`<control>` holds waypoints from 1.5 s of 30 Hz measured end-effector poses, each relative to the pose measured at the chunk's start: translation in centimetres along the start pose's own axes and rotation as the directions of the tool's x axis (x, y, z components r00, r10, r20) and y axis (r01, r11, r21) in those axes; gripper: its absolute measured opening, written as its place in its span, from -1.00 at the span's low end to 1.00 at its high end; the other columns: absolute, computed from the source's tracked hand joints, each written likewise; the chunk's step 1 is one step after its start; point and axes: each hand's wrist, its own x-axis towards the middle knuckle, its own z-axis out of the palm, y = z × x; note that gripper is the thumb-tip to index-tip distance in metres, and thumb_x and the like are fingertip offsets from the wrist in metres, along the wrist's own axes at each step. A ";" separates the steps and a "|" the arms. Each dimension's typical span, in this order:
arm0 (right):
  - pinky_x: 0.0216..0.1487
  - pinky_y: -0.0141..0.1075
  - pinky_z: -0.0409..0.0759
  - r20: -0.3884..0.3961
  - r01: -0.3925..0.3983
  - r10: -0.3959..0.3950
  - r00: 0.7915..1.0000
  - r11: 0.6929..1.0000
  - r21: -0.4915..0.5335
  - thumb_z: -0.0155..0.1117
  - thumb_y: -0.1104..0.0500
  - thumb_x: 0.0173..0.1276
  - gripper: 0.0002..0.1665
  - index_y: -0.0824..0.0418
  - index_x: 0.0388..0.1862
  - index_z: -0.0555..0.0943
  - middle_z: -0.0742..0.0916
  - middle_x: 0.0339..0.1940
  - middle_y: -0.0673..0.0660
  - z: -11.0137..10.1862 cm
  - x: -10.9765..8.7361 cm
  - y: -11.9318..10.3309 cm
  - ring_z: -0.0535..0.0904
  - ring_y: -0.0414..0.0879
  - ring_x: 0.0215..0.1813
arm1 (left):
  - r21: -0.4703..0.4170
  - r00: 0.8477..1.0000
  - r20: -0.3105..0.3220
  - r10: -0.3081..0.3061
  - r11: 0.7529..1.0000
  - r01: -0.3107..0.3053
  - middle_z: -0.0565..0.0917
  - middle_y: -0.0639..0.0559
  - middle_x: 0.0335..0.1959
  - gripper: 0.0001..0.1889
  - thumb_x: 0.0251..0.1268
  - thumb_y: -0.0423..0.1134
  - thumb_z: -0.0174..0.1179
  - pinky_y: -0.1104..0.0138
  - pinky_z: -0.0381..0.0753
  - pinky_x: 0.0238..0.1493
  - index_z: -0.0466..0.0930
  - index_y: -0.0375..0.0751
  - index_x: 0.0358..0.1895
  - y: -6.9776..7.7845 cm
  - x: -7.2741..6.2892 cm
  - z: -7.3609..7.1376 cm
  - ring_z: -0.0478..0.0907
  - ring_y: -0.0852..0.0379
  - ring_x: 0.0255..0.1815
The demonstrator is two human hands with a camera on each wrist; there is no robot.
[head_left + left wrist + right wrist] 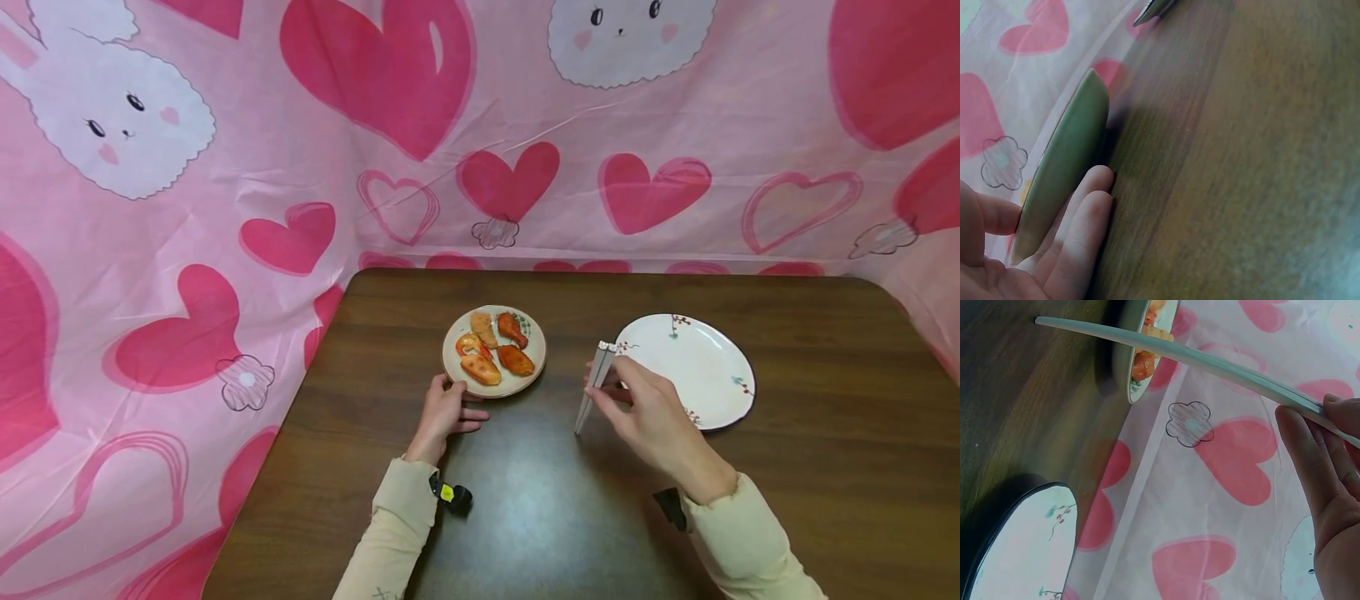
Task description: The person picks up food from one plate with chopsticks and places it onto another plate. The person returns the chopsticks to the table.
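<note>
My left hand point(442, 417) holds the near rim of a small round plate point(510, 384), thumb on the rim and fingers along its underside in the left wrist view. On the plate lie a chicken drumstick point(512, 328), a chicken wing point(516, 361), a shrimp point(470, 344), an oblong browned bun-like piece point(481, 371) and a tan piece point(482, 327). My right hand point(660, 417) pinches a pair of pale chopsticks point(597, 379) between thumb and fingers, tips pointing down. In the right wrist view the chopsticks point(1210, 360) lie close together, nothing between them.
A white oval plate point(697, 367) with a dark rim and floral sprigs sits beyond my right hand, partly covered by it. Both plates are on a dark brown wooden table point(540, 508). Pink cloth point(420, 200) with hearts and rabbit faces hangs behind and to the left.
</note>
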 end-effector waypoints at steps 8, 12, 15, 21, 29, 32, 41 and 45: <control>-0.36 -0.31 0.72 -0.005 0.035 -0.035 0.999 0.999 -0.030 0.52 0.39 -0.02 -0.64 0.24 -0.22 0.63 0.73 -0.33 0.02 -0.3 0.5 0.2 0.64 -0.25 -0.37 | 0.002 1.000 -0.004 0.000 1.000 0.000 0.63 -0.33 0.03 -0.52 0.53 -0.20 -0.22 0.20 0.74 -0.40 0.01 -0.24 0.41 -0.1 0.1 -0.1 0.75 -0.05 -0.36; -0.39 -0.33 0.70 0.011 0.041 -0.041 0.999 0.998 -0.056 0.50 0.40 -0.01 -0.68 0.21 -0.26 0.62 0.72 -0.35 -0.01 -0.5 0.7 0.3 0.61 -0.28 -0.40 | 0.001 1.000 -0.015 0.006 1.000 -0.006 0.64 -0.30 0.03 -0.51 0.53 -0.18 -0.20 0.23 0.74 -0.42 0.02 -0.20 0.42 -0.2 0.1 0.1 0.75 0.00 -0.39; -0.41 -0.35 0.66 0.027 0.056 -0.054 0.998 0.996 -0.074 0.49 0.40 0.00 -0.70 0.19 -0.30 0.62 0.70 -0.39 -0.04 -0.6 0.7 0.2 0.56 -0.30 -0.42 | 0.003 1.000 -0.022 0.007 1.000 -0.007 0.64 -0.30 0.04 -0.51 0.52 -0.17 -0.19 0.24 0.74 -0.41 0.02 -0.19 0.42 -0.2 0.1 0.2 0.75 0.02 -0.39; -0.48 -0.44 0.51 0.072 0.029 -0.023 0.997 0.996 -0.086 0.45 0.36 0.03 -0.78 0.16 -0.40 0.59 0.59 -0.52 -0.08 -0.6 1.2 0.1 0.43 -0.32 -0.48 | 0.002 1.000 -0.029 0.011 1.000 -0.011 0.62 -0.32 0.05 -0.51 0.51 -0.18 -0.19 0.25 0.74 -0.42 0.03 -0.20 0.41 -0.3 0.2 0.1 0.75 0.03 -0.41; -0.45 -0.39 0.49 0.169 -0.134 0.159 0.973 0.980 -0.148 0.34 0.27 0.16 -0.91 0.17 -0.42 0.57 0.59 -0.57 -0.05 -0.5 1.8 -0.3 0.44 -0.24 -0.49 | -0.012 1.000 -0.021 0.006 1.000 -0.006 0.66 -0.33 -0.01 -0.51 0.51 -0.19 -0.19 0.24 0.74 -0.42 0.02 -0.21 0.41 -0.3 0.3 0.1 0.75 0.02 -0.40; -0.45 -0.37 0.49 0.209 -0.180 0.216 0.954 0.968 -0.177 0.34 0.24 0.19 -0.90 0.18 -0.44 0.56 0.59 -0.60 -0.05 -0.6 1.9 -0.4 0.45 -0.23 -0.51 | -0.014 1.000 -0.018 0.003 1.000 -0.003 0.67 -0.32 -0.02 -0.49 0.51 -0.18 -0.19 0.23 0.74 -0.41 0.00 -0.19 0.43 -0.2 0.2 0.1 0.75 0.01 -0.40; -0.49 -0.41 0.43 0.245 -0.218 0.266 0.932 0.954 -0.207 0.28 0.22 0.21 -0.85 0.16 -0.52 0.53 0.53 -0.67 -0.08 -0.4 1.7 -0.7 0.38 -0.22 -0.56 | -0.024 1.000 -0.014 0.002 1.000 -0.003 0.67 -0.32 0.01 -0.47 0.51 -0.17 -0.19 0.21 0.74 -0.39 -0.02 -0.17 0.45 -0.1 0.2 0.1 0.75 0.03 -0.42; -0.55 -0.41 0.37 0.233 -0.236 0.284 0.930 0.948 -0.211 0.26 0.24 0.19 -0.82 0.14 -0.58 0.51 0.52 -0.73 -0.08 0.0 1.8 -0.6 0.36 -0.22 -0.59 | -0.019 1.000 -0.021 -0.003 1.000 0.002 0.66 -0.33 0.02 -0.48 0.50 -0.18 -0.20 0.23 0.74 -0.40 -0.01 -0.19 0.45 -0.2 0.2 0.2 0.75 0.06 -0.44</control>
